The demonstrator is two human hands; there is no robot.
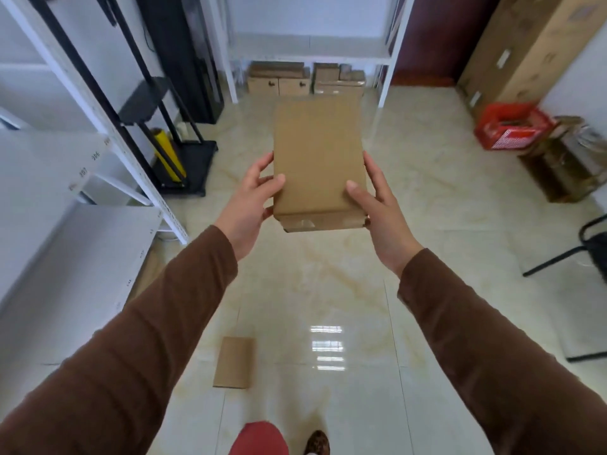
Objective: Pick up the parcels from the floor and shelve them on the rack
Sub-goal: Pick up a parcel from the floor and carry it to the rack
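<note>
I hold a flat brown cardboard parcel (pixel 317 159) out in front of me at chest height, above the tiled floor. My left hand (pixel 251 201) grips its left edge with the thumb on top. Its right edge is gripped by my right hand (pixel 374 208) the same way. A second, smaller brown parcel (pixel 234 362) lies on the floor below my left arm. A white metal rack (pixel 65 208) with numbered shelf edges stands at my left. Another white rack (pixel 308 57) stands against the far wall.
Several cardboard boxes (pixel 305 78) sit under the far rack. A black trolley with a yellow roll (pixel 170 156) stands by the left rack. A red box (pixel 512 126), a brown carton (pixel 571 162) and a black chair (pixel 591 251) line the right side.
</note>
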